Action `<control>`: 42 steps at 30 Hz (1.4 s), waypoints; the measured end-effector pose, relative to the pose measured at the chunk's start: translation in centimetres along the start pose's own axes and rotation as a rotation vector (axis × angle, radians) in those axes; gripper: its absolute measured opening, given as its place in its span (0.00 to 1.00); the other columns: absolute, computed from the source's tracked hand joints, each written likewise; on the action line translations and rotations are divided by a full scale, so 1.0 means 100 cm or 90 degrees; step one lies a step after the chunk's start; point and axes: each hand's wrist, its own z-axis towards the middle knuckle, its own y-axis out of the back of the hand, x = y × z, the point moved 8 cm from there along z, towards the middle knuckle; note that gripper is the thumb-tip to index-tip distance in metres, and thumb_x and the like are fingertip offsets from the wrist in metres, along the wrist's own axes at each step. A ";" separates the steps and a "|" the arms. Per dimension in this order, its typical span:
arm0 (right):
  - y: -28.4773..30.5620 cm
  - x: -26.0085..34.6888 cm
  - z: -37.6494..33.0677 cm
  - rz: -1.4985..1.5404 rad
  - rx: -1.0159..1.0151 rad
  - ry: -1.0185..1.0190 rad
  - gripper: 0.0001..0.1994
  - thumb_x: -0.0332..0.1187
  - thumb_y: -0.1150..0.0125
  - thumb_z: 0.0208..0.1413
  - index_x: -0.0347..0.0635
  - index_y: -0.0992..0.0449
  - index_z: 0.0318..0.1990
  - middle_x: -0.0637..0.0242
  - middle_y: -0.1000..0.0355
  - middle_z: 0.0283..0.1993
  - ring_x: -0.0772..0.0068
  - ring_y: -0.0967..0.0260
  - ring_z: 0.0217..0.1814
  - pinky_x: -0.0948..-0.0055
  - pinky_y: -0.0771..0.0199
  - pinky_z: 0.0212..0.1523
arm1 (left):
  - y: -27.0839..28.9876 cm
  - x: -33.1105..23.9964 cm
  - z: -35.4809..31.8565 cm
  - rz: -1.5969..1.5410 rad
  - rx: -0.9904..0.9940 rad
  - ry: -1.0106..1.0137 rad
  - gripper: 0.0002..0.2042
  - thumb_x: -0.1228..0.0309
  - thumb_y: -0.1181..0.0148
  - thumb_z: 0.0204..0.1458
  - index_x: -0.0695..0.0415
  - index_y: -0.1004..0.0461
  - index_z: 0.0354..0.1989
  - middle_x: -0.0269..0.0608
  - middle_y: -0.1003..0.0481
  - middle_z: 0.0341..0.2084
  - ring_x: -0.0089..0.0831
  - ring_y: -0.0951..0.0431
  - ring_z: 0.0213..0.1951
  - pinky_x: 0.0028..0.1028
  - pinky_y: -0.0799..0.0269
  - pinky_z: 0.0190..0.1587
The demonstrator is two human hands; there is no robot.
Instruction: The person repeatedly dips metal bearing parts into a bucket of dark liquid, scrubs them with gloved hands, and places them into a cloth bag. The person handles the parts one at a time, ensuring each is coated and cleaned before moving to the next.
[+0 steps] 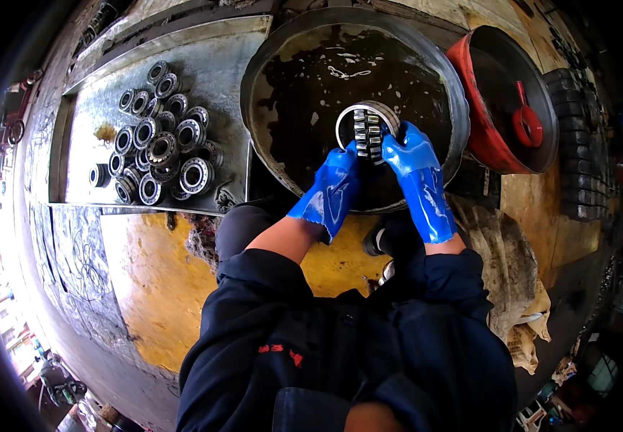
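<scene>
Over a large round basin (pixel 247 97) of dark, oily liquid, both my hands, in blue rubber gloves, hold a roller bearing (pixel 361 131). Its inner part, with shiny rollers in rows, sits tilted across the bright outer ring. My left hand (pixel 340 167) grips the lower left of the bearing, fingers closed on it. Around the right side is my right hand (pixel 408 153), also closed on it. The gloves hide the bearing's lower edge. Wet streaks shine on both gloves.
To the left, a shallow metal tray (pixel 228 54) bears a heap of several bearings (pixel 160 148). A red-sided pan (pixel 470 97) with a red ring-shaped piece (pixel 527 124) stands right of the basin. Beyond it are stacked black blocks (pixel 579 147). Sacking (pixel 502 252) lies at my right.
</scene>
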 end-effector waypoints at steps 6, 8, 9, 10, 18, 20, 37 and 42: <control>-0.013 -0.018 0.002 0.040 0.017 0.001 0.16 0.35 0.35 0.56 0.31 0.19 0.46 0.52 0.18 0.37 0.65 0.18 0.37 0.65 0.20 0.40 | 0.024 -0.053 -0.002 0.775 -0.232 -0.247 0.20 0.52 0.46 0.64 0.58 0.20 0.45 0.50 0.16 0.29 0.49 0.15 0.32 0.43 0.19 0.39; -0.006 -0.012 -0.002 0.009 0.021 -0.015 0.16 0.36 0.34 0.55 0.31 0.19 0.44 0.53 0.18 0.35 0.64 0.18 0.36 0.66 0.20 0.39 | 0.010 -0.067 -0.012 0.956 -0.266 -0.226 0.22 0.49 0.46 0.63 0.56 0.21 0.49 0.53 0.16 0.36 0.51 0.15 0.40 0.43 0.19 0.44; -0.003 -0.016 -0.001 -0.013 0.013 -0.009 0.15 0.36 0.34 0.55 0.31 0.19 0.43 0.53 0.18 0.35 0.64 0.18 0.36 0.66 0.20 0.39 | 0.006 -0.069 -0.012 1.003 -0.270 -0.219 0.22 0.49 0.47 0.64 0.55 0.22 0.51 0.52 0.16 0.37 0.50 0.15 0.42 0.43 0.19 0.45; -0.001 -0.024 0.000 -0.035 0.005 -0.003 0.15 0.36 0.34 0.55 0.31 0.19 0.42 0.53 0.18 0.34 0.64 0.18 0.35 0.66 0.20 0.38 | 0.002 -0.069 -0.013 1.049 -0.274 -0.211 0.22 0.48 0.48 0.64 0.53 0.22 0.52 0.51 0.17 0.39 0.49 0.16 0.44 0.43 0.20 0.46; -0.006 -0.013 -0.009 -0.002 0.027 -0.055 0.16 0.39 0.34 0.55 0.31 0.19 0.41 0.56 0.20 0.29 0.67 0.21 0.30 0.68 0.22 0.34 | 0.001 -0.081 -0.023 1.182 -0.322 -0.150 0.25 0.45 0.56 0.66 0.48 0.24 0.56 0.49 0.17 0.41 0.48 0.16 0.47 0.43 0.21 0.50; -0.003 -0.024 -0.008 0.031 0.052 -0.113 0.17 0.38 0.36 0.57 0.30 0.20 0.44 0.58 0.20 0.32 0.72 0.23 0.32 0.71 0.23 0.35 | 0.000 -0.080 -0.021 1.112 -0.331 -0.203 0.25 0.44 0.57 0.67 0.48 0.23 0.56 0.50 0.16 0.40 0.50 0.16 0.46 0.45 0.21 0.49; 0.012 -0.084 -0.002 0.163 0.025 -0.298 0.24 0.40 0.36 0.55 0.28 0.24 0.53 0.55 0.20 0.44 0.64 0.21 0.43 0.65 0.18 0.42 | 0.073 -0.031 0.039 1.344 -0.184 -0.067 0.17 0.64 0.35 0.54 0.55 0.19 0.52 0.55 0.20 0.52 0.54 0.21 0.56 0.43 0.23 0.57; -0.014 -0.072 -0.007 0.316 0.086 -0.270 0.21 0.40 0.36 0.59 0.34 0.24 0.54 0.59 0.21 0.46 0.65 0.22 0.45 0.62 0.18 0.43 | 0.117 -0.043 0.061 1.418 -0.046 -0.424 0.12 0.67 0.42 0.60 0.55 0.17 0.47 0.53 0.19 0.48 0.50 0.18 0.50 0.40 0.21 0.52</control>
